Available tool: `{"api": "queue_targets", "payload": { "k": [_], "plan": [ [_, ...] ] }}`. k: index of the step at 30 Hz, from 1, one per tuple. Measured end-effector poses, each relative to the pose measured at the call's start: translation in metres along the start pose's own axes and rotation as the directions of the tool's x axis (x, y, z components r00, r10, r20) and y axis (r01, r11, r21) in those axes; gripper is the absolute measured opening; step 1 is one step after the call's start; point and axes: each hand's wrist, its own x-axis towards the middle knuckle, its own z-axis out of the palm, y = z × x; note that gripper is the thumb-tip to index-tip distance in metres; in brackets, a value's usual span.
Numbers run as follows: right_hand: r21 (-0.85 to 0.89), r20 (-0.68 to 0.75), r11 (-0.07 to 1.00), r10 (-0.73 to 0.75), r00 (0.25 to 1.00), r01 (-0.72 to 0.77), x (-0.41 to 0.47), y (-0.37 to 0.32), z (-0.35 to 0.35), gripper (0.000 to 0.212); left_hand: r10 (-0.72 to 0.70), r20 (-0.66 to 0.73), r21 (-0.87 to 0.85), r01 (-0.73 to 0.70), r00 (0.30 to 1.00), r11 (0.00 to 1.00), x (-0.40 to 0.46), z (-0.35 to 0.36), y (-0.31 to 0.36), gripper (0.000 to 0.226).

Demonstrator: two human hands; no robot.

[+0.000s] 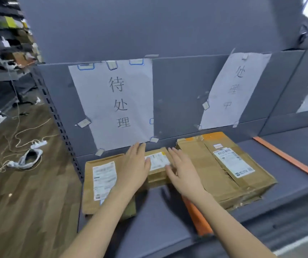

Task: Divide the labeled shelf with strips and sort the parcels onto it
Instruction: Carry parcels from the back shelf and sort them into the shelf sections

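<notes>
Lying at lower centre of the frame on the grey shelf (168,216), a small brown cardboard parcel (157,167), long axis running toward the back panel, white label up, flanked by left hand (135,168) and right hand (182,174), both flat-fingered and released, touching its sides, orange strip (196,215) just beneath the right wrist.
</notes>
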Motion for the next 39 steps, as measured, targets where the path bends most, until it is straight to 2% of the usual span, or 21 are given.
{"api": "queue_targets", "payload": {
  "k": [4,9,12,16,20,26,29,32,35,39],
  "plan": [
    [-0.072,-0.194,0.984,0.143,0.97,-0.16,-0.022,0.065,-0.083,0.051,0.268,0.01,-0.077,-0.266,0.963,0.961,0.029,0.028,0.101,0.051],
    [-0.073,-0.394,0.928,0.311,0.865,-0.366,-0.079,0.157,-0.188,0.052,0.501,0.086,-0.132,-0.488,0.861,0.863,0.046,0.086,0.242,0.051],
    [-0.054,-0.495,0.888,0.373,0.785,-0.456,-0.119,0.212,-0.247,0.05,0.612,0.077,-0.166,-0.595,0.787,0.786,0.046,0.121,0.33,0.05],
    [-0.127,-0.596,0.825,0.381,0.707,-0.551,-0.181,0.286,-0.328,0.048,0.754,0.044,-0.188,-0.736,0.655,0.65,0.028,0.168,0.458,0.051],
    [-0.157,-0.65,0.728,0.432,0.625,-0.667,-0.251,0.349,-0.396,0.048,0.823,0.038,-0.247,-0.792,0.567,0.558,0.002,0.218,0.571,0.05],
    [-0.078,-0.76,0.562,0.501,0.414,-0.824,-0.344,0.435,-0.481,0.048,0.919,0.063,-0.339,-0.857,0.39,0.387,-0.023,0.283,0.719,0.051],
    [-0.042,-0.792,0.489,0.516,0.328,-0.871,-0.376,0.489,-0.507,0.047,0.939,0.059,-0.393,-0.857,0.338,0.333,-0.018,0.326,0.787,0.051],
    [-0.004,-0.777,0.431,0.567,0.274,-0.902,-0.389,0.556,-0.534,0.052,0.951,0.066,-0.443,-0.846,0.302,0.299,-0.011,0.38,0.851,0.053],
    [0.0,-0.766,0.392,0.591,0.251,-0.92,-0.384,0.636,-0.58,0.064,0.962,0.03,-0.502,-0.828,0.273,0.251,0.007,0.433,0.921,0.053],
    [0.053,-0.781,0.383,0.592,0.201,-0.922,-0.372,0.731,-0.654,0.062,0.971,0.005,-0.547,-0.812,0.237,0.201,0.046,0.489,1.025,0.051]
  ]
}}
